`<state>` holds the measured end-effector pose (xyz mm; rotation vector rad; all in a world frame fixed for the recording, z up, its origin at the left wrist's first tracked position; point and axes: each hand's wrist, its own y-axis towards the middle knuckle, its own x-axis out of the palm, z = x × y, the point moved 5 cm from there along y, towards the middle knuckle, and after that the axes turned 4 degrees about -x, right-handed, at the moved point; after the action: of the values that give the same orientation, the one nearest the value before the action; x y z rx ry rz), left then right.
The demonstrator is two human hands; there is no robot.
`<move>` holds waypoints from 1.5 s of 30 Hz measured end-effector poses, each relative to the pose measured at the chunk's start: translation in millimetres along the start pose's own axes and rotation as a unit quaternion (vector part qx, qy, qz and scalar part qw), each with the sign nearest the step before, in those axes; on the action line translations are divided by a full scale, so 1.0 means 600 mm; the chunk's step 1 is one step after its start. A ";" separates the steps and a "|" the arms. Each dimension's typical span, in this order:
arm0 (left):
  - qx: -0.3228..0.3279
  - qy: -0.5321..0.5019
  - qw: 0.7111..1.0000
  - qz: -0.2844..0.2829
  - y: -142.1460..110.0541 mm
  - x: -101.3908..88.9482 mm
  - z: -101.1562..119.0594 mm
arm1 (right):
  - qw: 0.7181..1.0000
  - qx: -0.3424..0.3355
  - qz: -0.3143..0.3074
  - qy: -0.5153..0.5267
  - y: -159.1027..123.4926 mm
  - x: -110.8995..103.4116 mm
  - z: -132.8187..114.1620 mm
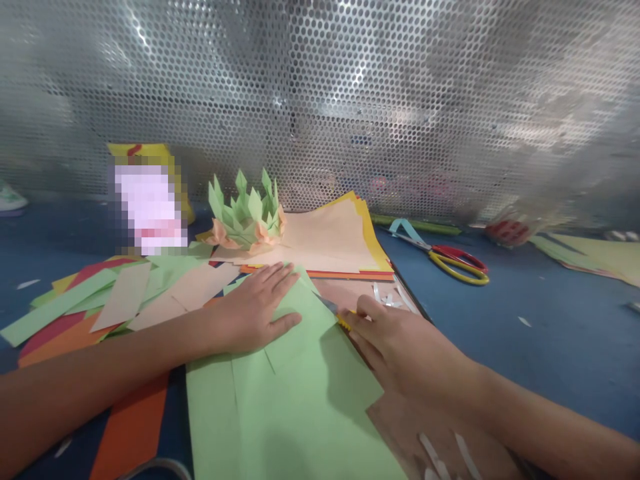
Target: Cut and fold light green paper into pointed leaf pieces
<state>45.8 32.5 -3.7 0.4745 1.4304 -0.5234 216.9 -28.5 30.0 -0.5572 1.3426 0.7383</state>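
My left hand [255,308] lies flat, fingers spread, pressing down a light green paper sheet [295,407] on the table. My right hand [400,347] is closed around a small yellow-handled cutter [333,310], whose blade tip touches the green sheet's right edge. Behind them stands a folded green and peach paper crown-like flower [245,217] beside a stack of peach, yellow and red sheets [335,243].
Red and yellow scissors [450,260] lie on the blue table [550,327] to the right. Loose coloured strips [100,300] pile at the left. A perforated metal wall [350,100] closes the back. White paper slivers [390,297] lie near my right hand.
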 end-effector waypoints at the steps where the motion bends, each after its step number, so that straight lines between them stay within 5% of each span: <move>1: -0.004 0.002 1.000 -0.004 0.000 0.001 0.000 | 1.000 0.000 -0.005 -0.007 0.002 0.001 0.001; 26: 0.000 -0.012 1.000 0.004 -0.005 0.004 -0.005 | 0.995 0.034 -0.091 0.017 -0.002 0.018 0.021; 35: -0.012 -0.095 0.995 0.017 -0.002 -0.013 -0.014 | 0.998 0.031 -0.001 0.057 -0.017 0.015 0.032; 45: 0.040 -0.053 0.995 0.071 0.004 -0.008 -0.004 | 0.999 0.003 0.001 0.052 -0.004 0.015 0.011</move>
<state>44.7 36.1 0.8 0.5990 1.2671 -0.4849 223.6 -24.0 21.9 -0.5968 1.4420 0.7160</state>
